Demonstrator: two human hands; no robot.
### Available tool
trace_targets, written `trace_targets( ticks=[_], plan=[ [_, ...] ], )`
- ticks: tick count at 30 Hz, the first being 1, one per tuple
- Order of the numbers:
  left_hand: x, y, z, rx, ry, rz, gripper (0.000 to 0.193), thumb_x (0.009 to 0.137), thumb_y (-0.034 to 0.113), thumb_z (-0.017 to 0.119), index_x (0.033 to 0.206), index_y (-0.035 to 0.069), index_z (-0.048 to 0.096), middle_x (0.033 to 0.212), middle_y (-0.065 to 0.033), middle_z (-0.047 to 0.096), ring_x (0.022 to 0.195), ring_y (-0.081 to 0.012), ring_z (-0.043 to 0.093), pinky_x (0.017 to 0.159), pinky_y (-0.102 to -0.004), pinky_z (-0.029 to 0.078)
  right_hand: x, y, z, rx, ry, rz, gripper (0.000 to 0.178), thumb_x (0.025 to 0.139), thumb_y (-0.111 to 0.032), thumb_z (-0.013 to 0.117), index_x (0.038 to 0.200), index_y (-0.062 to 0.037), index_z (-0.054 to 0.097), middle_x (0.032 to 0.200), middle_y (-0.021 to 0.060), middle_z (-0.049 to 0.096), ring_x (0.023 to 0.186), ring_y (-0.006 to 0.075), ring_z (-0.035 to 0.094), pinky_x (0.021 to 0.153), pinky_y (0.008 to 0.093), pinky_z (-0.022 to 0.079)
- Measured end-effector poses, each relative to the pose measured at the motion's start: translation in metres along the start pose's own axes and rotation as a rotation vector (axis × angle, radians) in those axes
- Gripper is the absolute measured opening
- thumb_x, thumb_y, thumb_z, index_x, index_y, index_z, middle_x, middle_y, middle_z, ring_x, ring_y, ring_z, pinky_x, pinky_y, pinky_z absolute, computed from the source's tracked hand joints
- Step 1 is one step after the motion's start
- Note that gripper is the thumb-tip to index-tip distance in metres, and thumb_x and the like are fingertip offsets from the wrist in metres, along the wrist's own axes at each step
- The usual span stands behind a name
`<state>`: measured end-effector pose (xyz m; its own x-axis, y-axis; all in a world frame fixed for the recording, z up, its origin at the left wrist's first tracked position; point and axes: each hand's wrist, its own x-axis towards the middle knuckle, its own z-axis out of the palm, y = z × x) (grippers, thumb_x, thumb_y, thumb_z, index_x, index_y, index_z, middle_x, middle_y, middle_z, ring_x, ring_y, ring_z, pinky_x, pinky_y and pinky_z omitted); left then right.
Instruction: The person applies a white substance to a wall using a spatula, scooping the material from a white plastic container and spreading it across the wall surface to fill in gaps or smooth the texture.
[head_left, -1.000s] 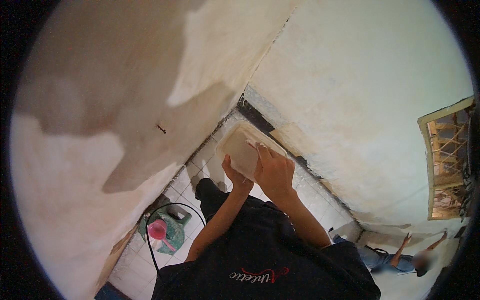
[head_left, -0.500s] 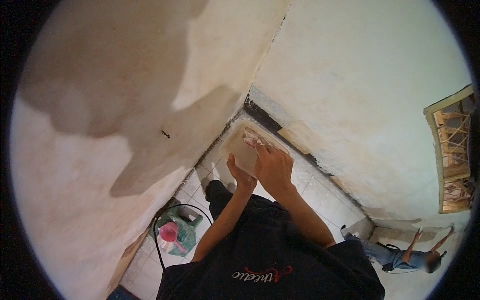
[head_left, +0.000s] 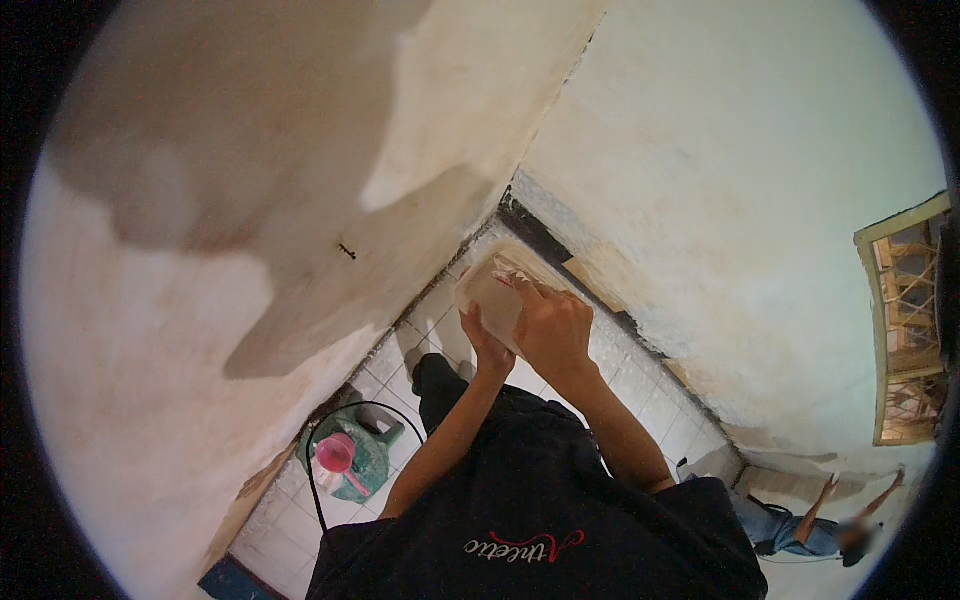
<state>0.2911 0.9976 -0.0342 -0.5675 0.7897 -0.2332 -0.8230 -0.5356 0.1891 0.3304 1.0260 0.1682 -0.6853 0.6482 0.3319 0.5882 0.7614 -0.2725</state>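
Your left hand [head_left: 490,348] grips the pale plastic tray [head_left: 488,300] in front of you, and your right hand [head_left: 553,328] is closed around a paste-smeared scraper [head_left: 506,279] over it. Loading looks partway done imo; the right-side wall [head_left: 720,210] is patchy down low.

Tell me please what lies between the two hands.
Part of the pale container shows between the left hand and the right hand in the head view.

Tray [head_left: 488,292] in hands [head_left: 556,328], ahead — dipper [head_left: 337,453] on plastic item [head_left: 376,462] lower left; window [head_left: 908,325] right, co-worker [head_left: 795,528] lower right.
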Motion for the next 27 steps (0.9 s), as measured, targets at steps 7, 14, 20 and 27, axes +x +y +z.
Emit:
trace_targets(
  ticks=[7, 14, 20, 27],
  plan=[
    [-0.006, 0.006, 0.001, 0.251, 0.062, 0.101, 0.048, 0.094, 0.032, 0.044, 0.133, 0.006, 0.037, 0.125, -0.0132, 0.05, 0.114, -0.0239, 0.053, 0.095, -0.0362, 0.045, -0.009, -0.002, 0.013, 0.016, -0.059, -0.058, 0.035, 0.071, -0.007, 0.06, 0.105, -0.0105, 0.066, 0.084, 0.0108, 0.069, 0.071, 0.0283, 0.067, 0.065, 0.0389, 0.051],
    [-0.003, 0.008, -0.003, 0.156, 0.053, 0.051, 0.047, 0.094, 0.031, 0.043, 0.134, 0.006, 0.036, 0.127, -0.0132, 0.049, 0.116, -0.0262, 0.052, 0.097, -0.0385, 0.045, -0.005, -0.005, -0.004, 0.038, -0.083, 0.028, 0.028, 0.074, -0.005, 0.059, 0.1, -0.0069, 0.066, 0.076, 0.0139, 0.068, 0.065, 0.0289, 0.066, 0.059, 0.0398, 0.051],
    [-0.011, 0.015, 0.038, 0.219, 0.016, 0.1, 0.05, 0.094, 0.032, 0.043, 0.135, 0.005, 0.034, 0.129, -0.0146, 0.048, 0.118, -0.0277, 0.051, 0.099, -0.0397, 0.044, 0.002, 0.017, 0.005, -0.109, 0.121, 0.008, 0.021, 0.073, -0.006, 0.06, 0.093, -0.0019, 0.065, 0.062, 0.0159, 0.063, 0.053, 0.0304, 0.063, 0.048, 0.04, 0.049],
    [-0.005, 0.007, 0.016, 0.41, -0.026, 0.107, 0.047, 0.095, 0.032, 0.043, 0.132, 0.004, 0.038, 0.126, -0.014, 0.05, 0.115, -0.0256, 0.052, 0.097, -0.0372, 0.043, -0.003, -0.001, 0.01, 0.069, -0.013, 0.022, 0.024, 0.072, -0.008, 0.061, 0.095, -0.0031, 0.066, 0.067, 0.0174, 0.065, 0.057, 0.0303, 0.065, 0.051, 0.0403, 0.05]
  ],
)
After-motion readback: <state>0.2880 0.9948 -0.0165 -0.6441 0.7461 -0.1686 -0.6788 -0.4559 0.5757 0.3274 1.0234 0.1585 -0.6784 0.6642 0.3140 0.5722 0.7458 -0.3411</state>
